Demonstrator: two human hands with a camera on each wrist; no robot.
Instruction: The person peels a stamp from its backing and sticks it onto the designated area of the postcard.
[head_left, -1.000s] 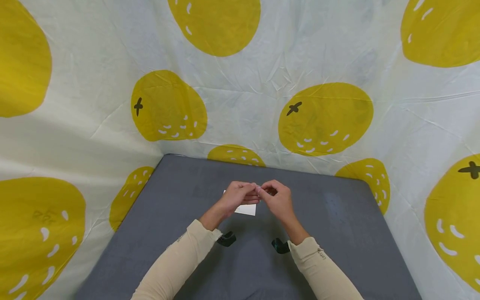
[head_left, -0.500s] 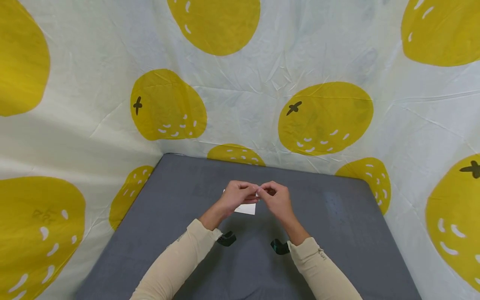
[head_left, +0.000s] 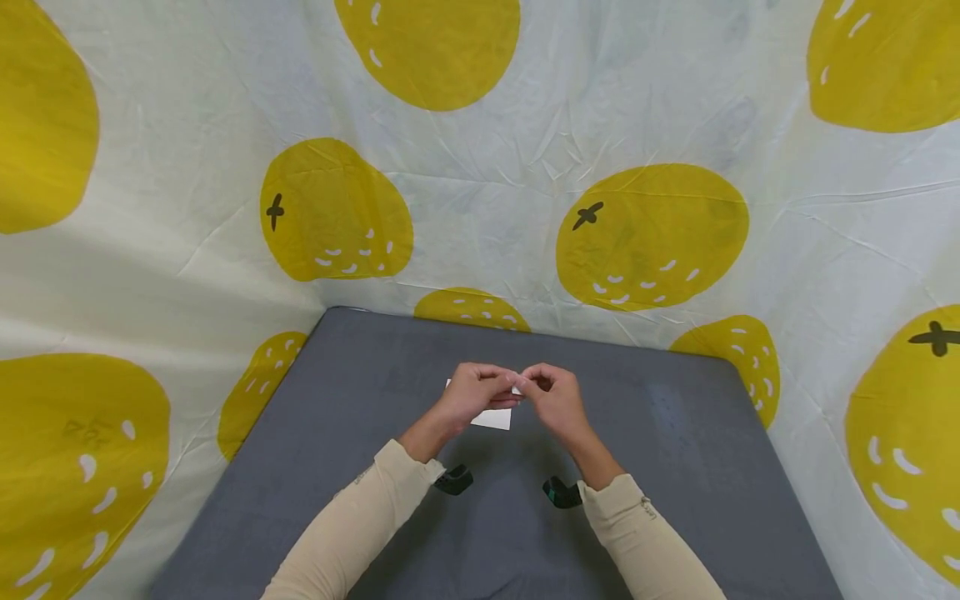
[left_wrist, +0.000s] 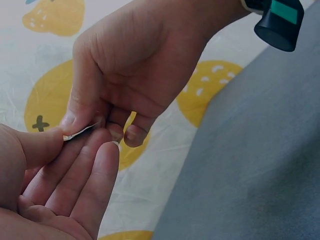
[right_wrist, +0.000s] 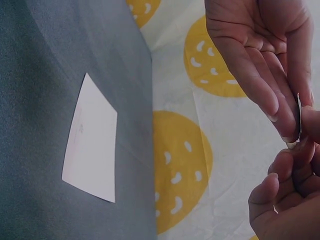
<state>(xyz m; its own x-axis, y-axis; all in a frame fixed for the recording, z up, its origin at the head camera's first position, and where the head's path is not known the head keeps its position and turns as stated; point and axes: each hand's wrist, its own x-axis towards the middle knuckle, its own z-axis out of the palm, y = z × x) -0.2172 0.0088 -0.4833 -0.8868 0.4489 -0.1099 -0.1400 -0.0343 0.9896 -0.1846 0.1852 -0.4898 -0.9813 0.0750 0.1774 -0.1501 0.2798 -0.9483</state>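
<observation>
My left hand [head_left: 476, 390] and right hand [head_left: 557, 402] meet fingertip to fingertip above the table. Between them they pinch a small, thin whitish piece [left_wrist: 81, 132], seen nearly edge-on in both wrist views; I cannot tell what it is. The left thumb presses it against the left fingers, which lie fairly straight beneath. From the other side, the right thumb and forefinger pinch its end, the other right fingers curled. A white sheet of paper [right_wrist: 92, 145] lies flat on the table, partly covered by the left hand in the head view.
The grey table [head_left: 360, 375] runs back to a hanging white cloth [head_left: 487, 208] printed with yellow fruit, which also closes off both sides. Dark wrist-worn devices, such as the left one [head_left: 454, 479], sit below the wrists.
Both hands stay almost in place with small finger shifts. A bit more of the whitish piece shows between the fingertips than a second ago.
</observation>
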